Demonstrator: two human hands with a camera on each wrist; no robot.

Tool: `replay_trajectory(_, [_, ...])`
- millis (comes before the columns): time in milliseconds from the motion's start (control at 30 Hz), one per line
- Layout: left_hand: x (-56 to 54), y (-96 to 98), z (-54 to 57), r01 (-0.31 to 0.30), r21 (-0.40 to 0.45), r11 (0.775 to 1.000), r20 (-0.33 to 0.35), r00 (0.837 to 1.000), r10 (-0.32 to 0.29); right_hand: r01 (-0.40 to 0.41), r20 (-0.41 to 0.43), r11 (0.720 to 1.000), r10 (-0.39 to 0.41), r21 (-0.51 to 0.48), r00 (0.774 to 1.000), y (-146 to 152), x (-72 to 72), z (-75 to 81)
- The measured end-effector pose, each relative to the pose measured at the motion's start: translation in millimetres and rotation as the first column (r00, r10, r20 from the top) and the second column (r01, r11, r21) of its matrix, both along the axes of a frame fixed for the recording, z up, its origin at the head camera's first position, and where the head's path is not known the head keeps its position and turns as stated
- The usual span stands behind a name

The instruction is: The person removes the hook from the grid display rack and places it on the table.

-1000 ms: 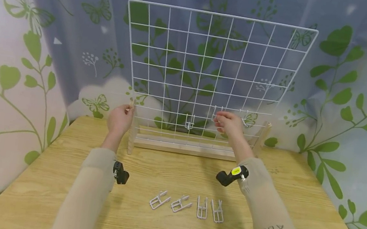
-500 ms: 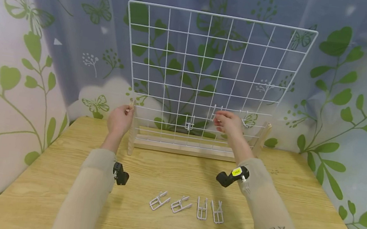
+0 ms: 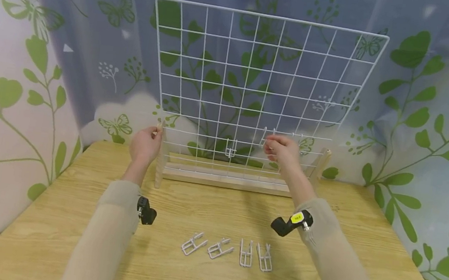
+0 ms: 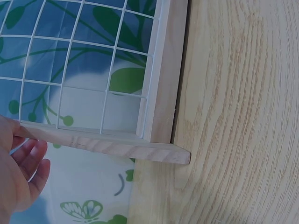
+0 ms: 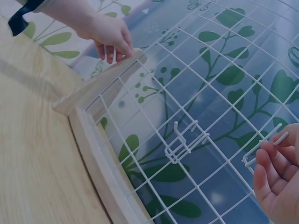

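A white wire grid panel (image 3: 266, 16) stands upright in a wooden base (image 3: 219, 179). My left hand (image 3: 144, 145) grips the upper end of the left wooden side post (image 4: 112, 146) between thumb and fingers. At the lower right of the grid, my right hand (image 3: 284, 153) pinches a white wire hook (image 5: 251, 160), its prongs poking past the fingertips in the right wrist view. Part of that hook is hidden by the fingers. A second hook (image 3: 230, 151) hangs on the grid left of it. The tips of another hook (image 3: 302, 135) show right of my right hand.
Several loose white hooks (image 3: 245, 254) lie in a row on the wooden table (image 3: 181, 210) in front of the base. The right side post (image 3: 321, 164) stands beyond my right hand. A leaf-patterned curtain (image 3: 122, 74) hangs close behind the grid.
My right hand has shifted slightly to the right with the hook, and its forearm has swung outward to the right. My left hand has stayed on the post.
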State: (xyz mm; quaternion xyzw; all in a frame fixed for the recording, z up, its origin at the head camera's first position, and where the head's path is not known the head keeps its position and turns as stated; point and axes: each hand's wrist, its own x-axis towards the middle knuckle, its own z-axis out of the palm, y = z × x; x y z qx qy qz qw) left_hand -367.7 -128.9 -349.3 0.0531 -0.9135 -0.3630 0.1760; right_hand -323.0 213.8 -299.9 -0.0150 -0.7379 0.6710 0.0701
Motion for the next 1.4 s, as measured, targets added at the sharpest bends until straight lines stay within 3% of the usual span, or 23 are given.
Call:
replay_trajectory(267, [1.6, -0.4, 1.7, -0.006, 0.004, 1.0, 0.01, 1.0, 0.006, -0.039, 0.007, 0.999, 0.039, -0.002, 0.999, 7, 14.0, -8.6])
replay_trajectory(833, [0.9, 1.6, 1.4, 0.005, -0.023, 1.0, 0.021, 1.0, -0.004, -0.094, 0.111, 0.996, 0.093, -0.001, 0.989, 29, 56.5, -51.8])
replay_trajectory(1067, [1.4, 3.0, 3.2, -0.001, -0.017, 1.0, 0.02, 1.0, 0.001, -0.136, 0.12, 0.988, 0.126, 0.078, 0.985, 45, 74.2, -65.9])
replay_trajectory(1400, [4.7, 2.2, 5.0, -0.003, -0.013, 1.0, 0.022, 1.0, 0.003, -0.139, 0.188, 0.985, 0.117, 0.106, 0.975, 65, 100.0, -83.6])
